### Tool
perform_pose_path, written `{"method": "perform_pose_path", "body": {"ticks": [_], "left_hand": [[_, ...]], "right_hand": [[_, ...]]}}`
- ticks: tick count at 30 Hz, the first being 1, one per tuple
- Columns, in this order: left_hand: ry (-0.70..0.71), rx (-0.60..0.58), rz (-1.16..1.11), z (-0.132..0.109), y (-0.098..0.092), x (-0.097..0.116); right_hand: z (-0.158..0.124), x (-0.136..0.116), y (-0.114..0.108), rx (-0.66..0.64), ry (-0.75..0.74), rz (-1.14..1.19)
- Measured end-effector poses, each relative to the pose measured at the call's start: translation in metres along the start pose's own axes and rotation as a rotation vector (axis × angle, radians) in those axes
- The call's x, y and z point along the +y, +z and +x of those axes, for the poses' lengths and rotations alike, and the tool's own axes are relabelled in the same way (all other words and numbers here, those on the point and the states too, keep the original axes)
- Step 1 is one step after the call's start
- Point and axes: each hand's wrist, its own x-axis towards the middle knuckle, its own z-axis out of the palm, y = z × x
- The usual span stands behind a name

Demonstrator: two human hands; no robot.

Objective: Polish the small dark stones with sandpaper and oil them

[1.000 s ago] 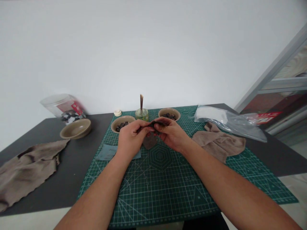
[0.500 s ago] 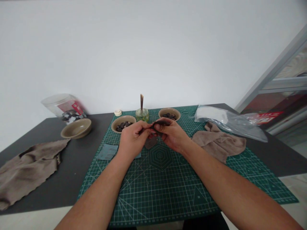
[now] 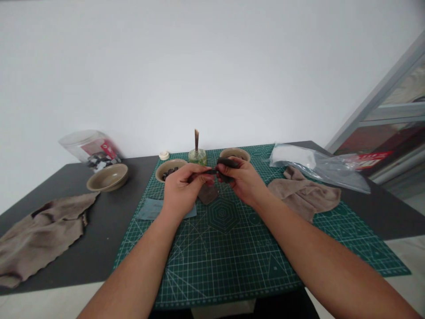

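Head view: a small dark piece [image 3: 213, 171] is held above the far middle of the mat [image 3: 229, 261], pinched between the thumb and fingers of the left hand [image 3: 182, 189]. Beside it, over the same part of the mat, the right hand [image 3: 245, 180] is clamped on a dark pad [image 3: 227, 162]; whether pad and piece touch cannot be told.

With both hands holding on, work on this piece looks under way rather than finished. Dark chunks [image 3: 169, 172] lie in the left bowl [image 3: 168, 164], at the mat's far left; the right bowl [image 3: 236, 151], on the mat's far edge, is partly hidden by the right hand. Nothing shows which pieces are done and which are left.

Under the hands, a flat, dull brown patch [image 3: 208, 194] lies on the mat, with a thin blue-grey sheet [image 3: 149, 209] towards its left edge. The mat itself is green and smooth, printed with pale grid lines. A clear round jar [image 3: 197, 156] of thin brown sticks [image 3: 196, 139] stands at its far edge. Left of the mat are a glossy tan bowl [image 3: 108, 178], a transparent tub [image 3: 83, 139] and a soft, ragged-edged brown cloth [image 3: 43, 239]; a crumpled towel [image 3: 305, 192] and a filmy plastic bag [image 3: 327, 170] overlap its right side.
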Motion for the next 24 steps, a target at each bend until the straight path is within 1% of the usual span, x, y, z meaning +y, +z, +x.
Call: {"method": "perform_pose_path", "body": {"ticks": [2, 4, 6, 7, 8, 9, 10, 11, 13, 15, 17, 20, 22, 24], "left_hand": [[0.02, -0.006, -0.024, 0.002, -0.001, -0.003], [-0.002, -0.014, -0.049, 0.005, -0.001, -0.005], [-0.039, -0.015, -0.065, 0.007, -0.001, -0.006], [-0.054, -0.024, -0.068, 0.007, -0.001, -0.006], [-0.066, -0.041, -0.071, 0.008, -0.001, -0.005], [-0.079, -0.065, -0.071, 0.008, -0.001, -0.004], [-0.095, -0.096, -0.067, 0.009, 0.0, -0.003], [-0.115, -0.132, -0.059, 0.009, 0.0, -0.002], [-0.165, -0.224, -0.036, 0.008, 0.002, 0.0], [-0.225, -0.337, -0.023, 0.006, 0.004, 0.0], [-0.281, -0.435, -0.029, 0.003, 0.007, 0.0], [-0.309, -0.526, -0.027, -0.001, 0.011, -0.002], [-0.291, -0.596, -0.008, -0.003, 0.014, -0.004], [-0.273, -0.663, 0.033, -0.005, 0.016, -0.006]], "right_hand": [[0.002, -0.003, -0.006, 0.06, -0.113, -0.275], [-0.004, -0.008, -0.012, 0.09, -0.285, -0.628], [-0.019, -0.013, -0.017, 0.061, -0.447, -0.963], [-0.029, -0.014, -0.019, 0.023, -0.496, -1.111], [-0.041, -0.014, -0.021, -0.033, -0.506, -1.249], [-0.054, -0.013, -0.023, -0.094, -0.473, -1.382], [-0.067, -0.011, -0.025, -0.168, -0.413, -1.488], [-0.079, -0.01, -0.027, -0.242, -0.361, -1.548], [-0.1, -0.007, -0.03, -0.3, -0.268, -1.599], [-0.113, -0.007, -0.031, -0.286, -0.229, -1.594], [-0.118, -0.007, -0.031, -0.207, -0.253, -1.541], [-0.117, -0.007, -0.028, -0.091, -0.354, -1.362], [-0.113, -0.005, -0.026, -0.067, -0.393, -1.242], [-0.109, -0.003, -0.025, -0.055, -0.393, -1.185]]}}
